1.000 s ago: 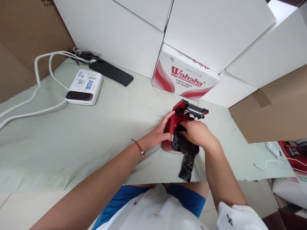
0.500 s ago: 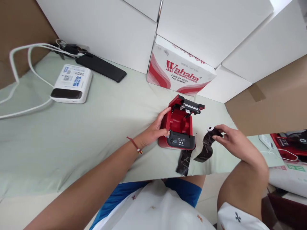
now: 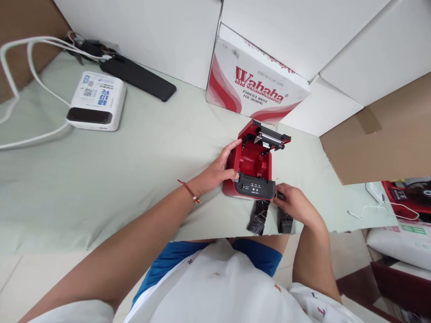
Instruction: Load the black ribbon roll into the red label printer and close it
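Note:
A red and black label printer sits on the cloth-covered table with its lid raised and its red inner bay showing. My left hand is wrapped around the printer's left side, thumb on the front corner and fingers along the far edge. Close to the printer's right front corner, my right hand pinches a small roll of black strip. The roll's loose tail hangs down below my fingers, and its white core is hidden now. Another black strip lies at the printer's front.
Behind the printer stands a white and red water carton. To the left are a white device with cables, a black phone and keys. A cardboard box borders the right side, with a red machine beyond.
My right hand has moved left with the black roll, up beside the printer's front corner. My left hand keeps its hold, and the view has tilted slightly downward.

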Tool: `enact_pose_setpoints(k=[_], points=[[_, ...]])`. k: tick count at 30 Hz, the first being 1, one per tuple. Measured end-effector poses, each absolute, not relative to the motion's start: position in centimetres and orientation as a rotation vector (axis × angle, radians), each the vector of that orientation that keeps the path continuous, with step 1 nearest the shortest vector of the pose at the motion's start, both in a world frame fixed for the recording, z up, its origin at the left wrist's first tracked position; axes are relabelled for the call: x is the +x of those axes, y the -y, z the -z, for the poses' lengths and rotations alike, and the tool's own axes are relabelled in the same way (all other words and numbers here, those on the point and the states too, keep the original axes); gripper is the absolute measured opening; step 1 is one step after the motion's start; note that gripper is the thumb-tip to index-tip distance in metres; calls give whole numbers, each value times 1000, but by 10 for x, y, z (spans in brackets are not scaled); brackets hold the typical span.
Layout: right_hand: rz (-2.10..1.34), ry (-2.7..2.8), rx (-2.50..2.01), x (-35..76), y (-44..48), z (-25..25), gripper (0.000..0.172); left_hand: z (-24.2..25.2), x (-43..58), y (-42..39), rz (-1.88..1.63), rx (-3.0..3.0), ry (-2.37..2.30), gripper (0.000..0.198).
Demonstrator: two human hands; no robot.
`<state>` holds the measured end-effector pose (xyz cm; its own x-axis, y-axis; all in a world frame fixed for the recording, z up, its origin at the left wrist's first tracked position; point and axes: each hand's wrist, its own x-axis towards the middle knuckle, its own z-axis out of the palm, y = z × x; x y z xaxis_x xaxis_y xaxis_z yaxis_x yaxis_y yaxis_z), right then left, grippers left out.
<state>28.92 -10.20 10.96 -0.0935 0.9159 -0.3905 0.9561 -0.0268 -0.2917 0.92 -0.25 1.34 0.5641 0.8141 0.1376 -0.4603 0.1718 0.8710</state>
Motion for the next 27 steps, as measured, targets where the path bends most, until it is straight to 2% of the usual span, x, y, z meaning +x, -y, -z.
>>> enact_pose_setpoints(k=[3, 8, 10, 12, 17, 22, 27], points=[[802, -2105, 1928, 283, 108, -120, 33, -14, 9, 3, -927, 1054, -399, 101], [1132, -2310, 1563, 280, 113, -188, 28, -15, 7, 3, -920, 1081, -412, 99], [1038, -2419, 1650, 272, 105, -207, 30, -14, 7, 3, -932, 1100, -409, 99], [799, -2467, 1832, 258, 90, -210, 33, -12, 9, 1, -963, 1128, -401, 101], [256, -2261, 1972, 210, 47, -182, 37, -9, 12, 0, -1013, 1166, -409, 113], [135, -2043, 1851, 180, 28, -181, 32, -17, 9, 3, -997, 1167, -428, 110], [140, -2059, 1770, 178, 19, -176, 38, -24, 8, 6, -971, 1151, -450, 108]])
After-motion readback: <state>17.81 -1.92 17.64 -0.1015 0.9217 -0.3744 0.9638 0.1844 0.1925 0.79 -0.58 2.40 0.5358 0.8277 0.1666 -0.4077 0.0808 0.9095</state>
